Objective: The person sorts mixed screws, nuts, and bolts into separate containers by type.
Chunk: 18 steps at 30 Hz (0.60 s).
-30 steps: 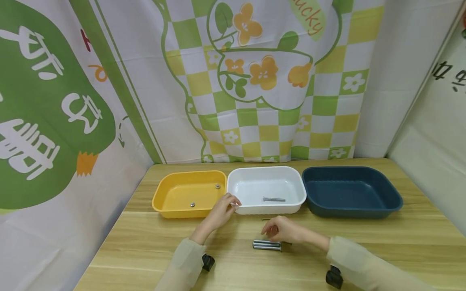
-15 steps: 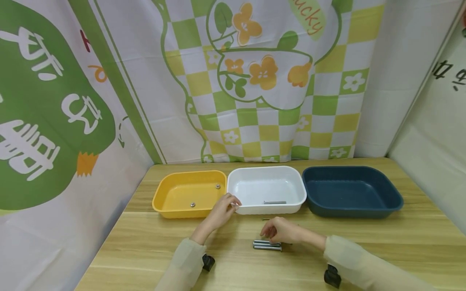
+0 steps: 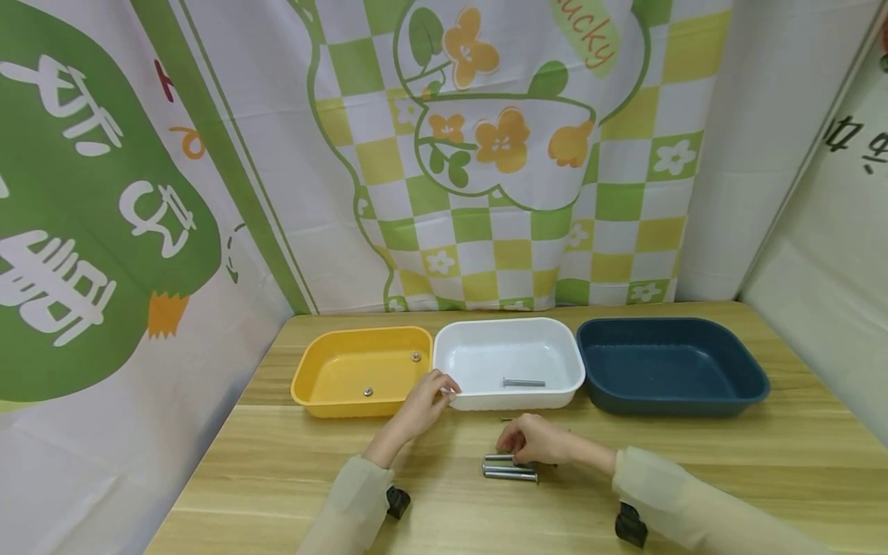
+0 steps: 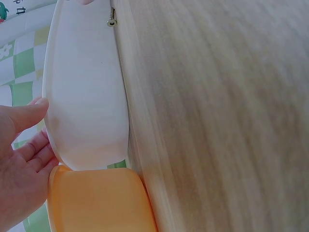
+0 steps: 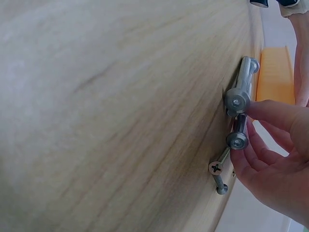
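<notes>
My left hand (image 3: 423, 402) pinches the front left corner of the white tray (image 3: 509, 401), its thumb on the rim in the left wrist view. A silver bolt (image 3: 523, 383) lies inside that tray. In front of it, my right hand (image 3: 539, 439) bends over a small group of bolts on the table. Its thumb and fingers pinch one bolt (image 5: 237, 131), which sits slightly apart from the other bolts (image 3: 509, 473). Beside the fingers, the right wrist view shows a cross-head screw (image 5: 216, 167) and a smaller dark fastener (image 5: 221, 188).
Left of the white tray stands a yellow tray (image 3: 347, 409) with two small nuts (image 3: 415, 357) in it. A dark blue tray (image 3: 669, 402) stands to the right. One screw (image 4: 112, 19) lies close to the white tray's front. A printed curtain (image 3: 499, 254) hangs behind.
The pinched bolt has shifted slightly away from the bolts beside it, and a gap shows now. My right hand has barely moved; my left hand stays at the white tray.
</notes>
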### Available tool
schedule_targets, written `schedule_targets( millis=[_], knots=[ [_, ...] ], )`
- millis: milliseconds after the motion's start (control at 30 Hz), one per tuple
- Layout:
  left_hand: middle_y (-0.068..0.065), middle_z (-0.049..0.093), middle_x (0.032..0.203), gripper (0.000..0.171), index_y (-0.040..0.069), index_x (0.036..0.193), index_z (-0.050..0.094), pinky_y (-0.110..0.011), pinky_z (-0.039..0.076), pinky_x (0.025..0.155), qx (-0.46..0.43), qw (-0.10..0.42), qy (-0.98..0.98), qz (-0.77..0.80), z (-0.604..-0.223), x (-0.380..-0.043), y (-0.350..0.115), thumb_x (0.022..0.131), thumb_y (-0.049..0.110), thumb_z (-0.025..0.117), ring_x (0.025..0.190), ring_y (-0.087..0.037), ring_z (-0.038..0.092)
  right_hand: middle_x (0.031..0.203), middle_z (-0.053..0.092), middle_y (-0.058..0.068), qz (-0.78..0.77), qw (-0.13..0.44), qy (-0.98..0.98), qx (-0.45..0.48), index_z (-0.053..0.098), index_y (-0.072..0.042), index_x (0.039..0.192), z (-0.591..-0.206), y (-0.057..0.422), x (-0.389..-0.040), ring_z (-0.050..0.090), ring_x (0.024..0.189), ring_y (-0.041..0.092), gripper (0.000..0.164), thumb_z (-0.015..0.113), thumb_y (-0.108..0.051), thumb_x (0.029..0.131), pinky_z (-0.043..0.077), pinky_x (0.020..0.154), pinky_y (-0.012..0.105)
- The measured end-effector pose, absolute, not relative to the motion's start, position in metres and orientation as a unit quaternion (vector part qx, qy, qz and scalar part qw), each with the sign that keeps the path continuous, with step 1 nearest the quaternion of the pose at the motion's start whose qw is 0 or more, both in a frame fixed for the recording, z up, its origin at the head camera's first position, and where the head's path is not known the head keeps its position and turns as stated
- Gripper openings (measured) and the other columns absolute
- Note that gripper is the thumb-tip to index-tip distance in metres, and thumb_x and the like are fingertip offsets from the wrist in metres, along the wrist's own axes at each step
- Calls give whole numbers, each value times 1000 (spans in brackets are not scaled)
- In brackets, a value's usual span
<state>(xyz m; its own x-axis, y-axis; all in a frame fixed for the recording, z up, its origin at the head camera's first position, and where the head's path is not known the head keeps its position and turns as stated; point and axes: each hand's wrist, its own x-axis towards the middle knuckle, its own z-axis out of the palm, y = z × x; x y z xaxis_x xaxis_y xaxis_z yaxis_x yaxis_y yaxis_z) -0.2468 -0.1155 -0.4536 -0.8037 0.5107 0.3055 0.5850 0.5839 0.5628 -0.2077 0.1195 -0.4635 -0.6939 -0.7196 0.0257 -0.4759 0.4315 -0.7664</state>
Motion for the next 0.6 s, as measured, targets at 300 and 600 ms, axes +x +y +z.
schedule_targets(
  millis=[300,600],
  knots=[
    [-4,53,88,6,4,89,60,-29,43,75,-309,57,-888,-336,-454,-247,-115,85,5,56,86,-18,51,75,63,4,-364,137,836,-386,66,2,87,-464,118,-209,54,64,5,26,62,13,64,44,58,17],
    [-4,53,88,7,3,90,60,-29,44,75,-306,53,-888,-338,-454,-246,-116,86,5,55,87,-18,51,76,62,3,-359,149,839,-382,66,2,90,-464,116,-208,52,67,5,25,61,12,68,44,60,18]
  ],
)
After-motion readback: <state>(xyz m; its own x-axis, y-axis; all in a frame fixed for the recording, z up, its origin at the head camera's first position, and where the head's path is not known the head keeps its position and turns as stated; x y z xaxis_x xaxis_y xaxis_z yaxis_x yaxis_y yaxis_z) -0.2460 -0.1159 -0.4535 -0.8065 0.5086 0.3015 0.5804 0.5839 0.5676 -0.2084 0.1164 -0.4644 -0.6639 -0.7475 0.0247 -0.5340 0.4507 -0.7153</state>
